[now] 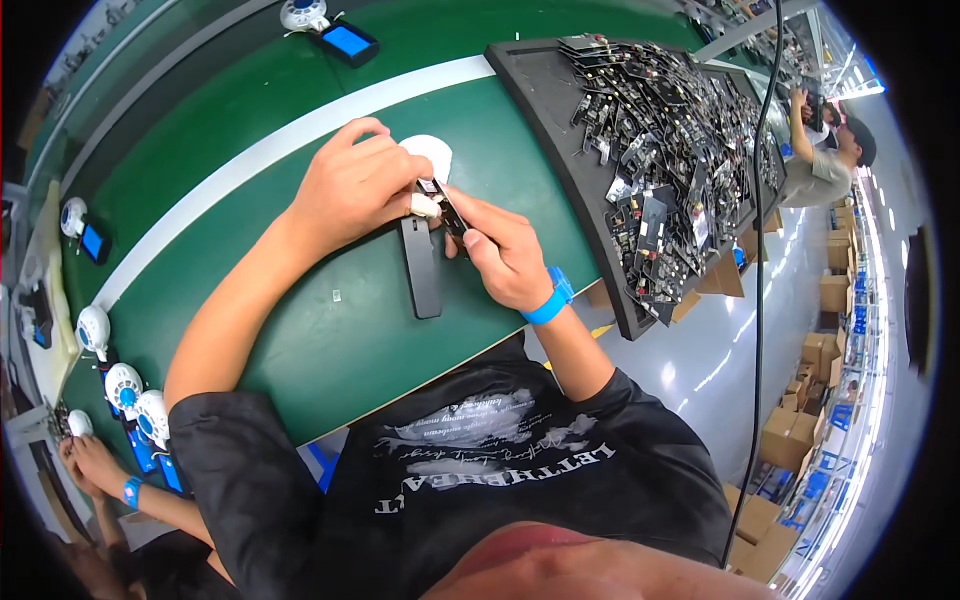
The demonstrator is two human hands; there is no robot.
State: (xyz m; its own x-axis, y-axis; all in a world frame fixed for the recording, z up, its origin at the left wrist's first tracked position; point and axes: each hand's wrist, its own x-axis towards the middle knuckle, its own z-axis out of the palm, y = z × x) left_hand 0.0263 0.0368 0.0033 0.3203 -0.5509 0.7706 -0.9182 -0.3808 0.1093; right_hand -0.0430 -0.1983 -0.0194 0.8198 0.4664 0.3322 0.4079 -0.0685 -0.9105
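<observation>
A narrow black circuit board is held slanted over the green table. My right hand, with a blue wristband, is closed around its lower part. At the board's upper end my left hand is closed, thumb and index fingertip pinching near a small pale part. A white covering sits at the left thumb tip. Just behind the fingers is a white rounded housing, partly hidden by them. Below the left hand lies a long dark grey housing with a small slot near its top.
At right, a black tray is heaped with circuit boards. A tiny pale piece lies on the green table. White round units with blue parts stand at left, near another person's hand. A black cable hangs at right.
</observation>
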